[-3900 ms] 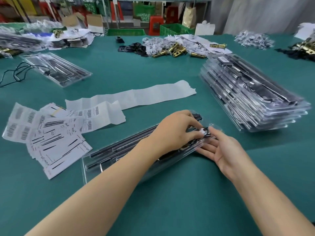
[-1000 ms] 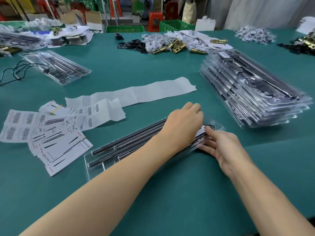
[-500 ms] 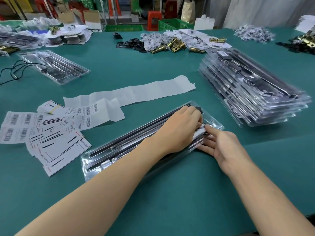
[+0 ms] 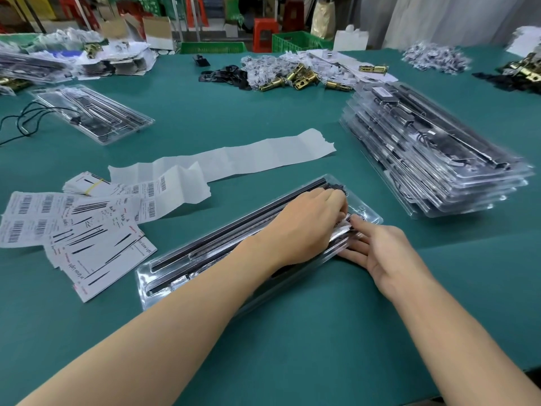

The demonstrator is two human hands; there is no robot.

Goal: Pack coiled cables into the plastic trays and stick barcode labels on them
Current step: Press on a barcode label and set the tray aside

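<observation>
A long clear plastic tray (image 4: 164, 269) lies slantwise on the green table in front of me, with black bars in its slots. My left hand (image 4: 304, 227) is over its right end, and its fingers curl down onto the black coiled cable (image 4: 339, 187) in the end pocket; the fingertips are hidden. My right hand (image 4: 380, 253) lies flat at the tray's near right corner. Its fingers are straight along the edge and its thumb rests on a small white piece (image 4: 342, 228) on the tray. Barcode labels (image 4: 29, 218) lie to the left.
A tall stack of filled trays (image 4: 439, 159) stands at the right. A white backing strip (image 4: 257, 153) lies behind the tray, printed cards (image 4: 99, 244) to its left, and another tray (image 4: 93, 112) at the far left. Brass hardware (image 4: 298, 77) and small bags litter the far side.
The tray's right end, raised a second ago, now lies flat. My left hand has slid a little toward the far end pocket. My right hand stays at the corner.
</observation>
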